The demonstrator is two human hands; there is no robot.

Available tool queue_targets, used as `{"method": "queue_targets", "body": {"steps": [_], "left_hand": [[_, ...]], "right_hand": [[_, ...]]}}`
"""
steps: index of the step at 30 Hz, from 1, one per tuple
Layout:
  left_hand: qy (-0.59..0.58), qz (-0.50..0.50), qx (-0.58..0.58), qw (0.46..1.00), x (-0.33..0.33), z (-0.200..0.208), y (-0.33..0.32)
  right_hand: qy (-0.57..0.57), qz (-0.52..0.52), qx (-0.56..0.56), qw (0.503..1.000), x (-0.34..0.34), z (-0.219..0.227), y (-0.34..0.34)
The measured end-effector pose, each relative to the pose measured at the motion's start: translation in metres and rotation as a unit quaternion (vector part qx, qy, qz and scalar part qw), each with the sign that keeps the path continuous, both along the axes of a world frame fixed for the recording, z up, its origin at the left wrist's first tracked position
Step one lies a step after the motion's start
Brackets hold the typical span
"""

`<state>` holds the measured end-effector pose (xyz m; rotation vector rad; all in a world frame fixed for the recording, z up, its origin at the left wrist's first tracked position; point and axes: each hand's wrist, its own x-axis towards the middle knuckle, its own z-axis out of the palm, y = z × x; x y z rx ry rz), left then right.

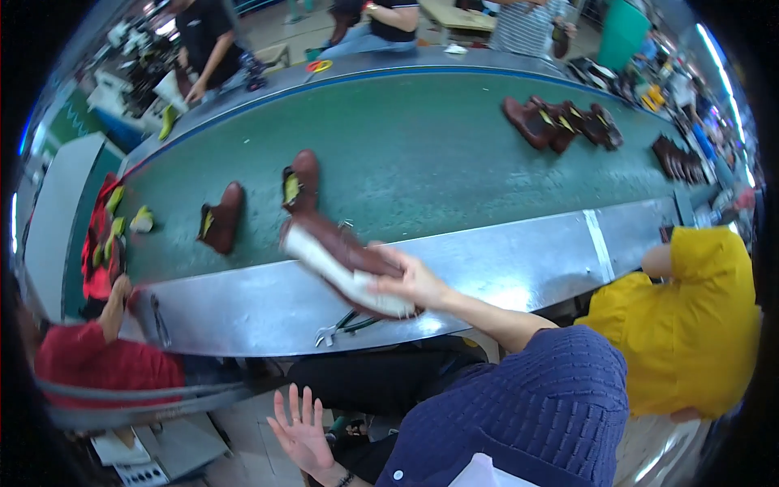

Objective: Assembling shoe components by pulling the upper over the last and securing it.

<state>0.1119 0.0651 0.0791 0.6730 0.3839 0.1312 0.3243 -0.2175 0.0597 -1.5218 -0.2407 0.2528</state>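
My right hand (pixel 414 284) grips a brown leather shoe (pixel 333 247) above the metal ledge, its pale underside turned toward me and slightly blurred. Lower down, clear of the belt, my left hand (pixel 302 428) is held up with its fingers spread and nothing in it. Just beyond the held shoe, another brown boot (pixel 305 170) rests on the green conveyor belt (pixel 389 154). A second boot (pixel 225 219) lies to its left, with yellow-green showing inside. Beneath the held shoe, pincers (pixel 345 326) lie on the ledge.
More brown boots (pixel 531 122) sit at the far right of the belt. Another hand tool (pixel 160 321) lies on the metal ledge (pixel 235 312) to the left. A person in red (pixel 114 357) is on my left, one in yellow (pixel 682 316) on my right. Others work across the belt.
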Motion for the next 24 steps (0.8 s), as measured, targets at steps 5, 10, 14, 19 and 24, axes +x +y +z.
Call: {"method": "queue_targets", "body": {"steps": [5,10,14,19,24], "left_hand": [[0.067,-0.022,0.032,0.997,-0.018,-0.005,0.006],[0.079,-0.022,0.101,0.991,-0.019,0.0,0.005],[0.071,-0.018,0.105,0.992,-0.028,-0.013,0.005],[0.089,-0.026,0.131,0.987,-0.034,-0.003,0.0],[0.116,0.027,0.146,0.982,-0.06,-0.014,0.009]], "right_hand": [[-0.07,-0.315,-0.132,0.937,0.12,-0.06,-0.081],[-0.293,-0.306,-0.454,0.784,0.14,-0.054,-0.06],[-0.191,-0.1,-0.284,0.934,0.145,-0.021,0.04],[-0.203,0.0,-0.372,0.906,0.172,-0.033,0.13],[-0.247,-0.049,-0.347,0.903,0.198,-0.048,0.137]]}}
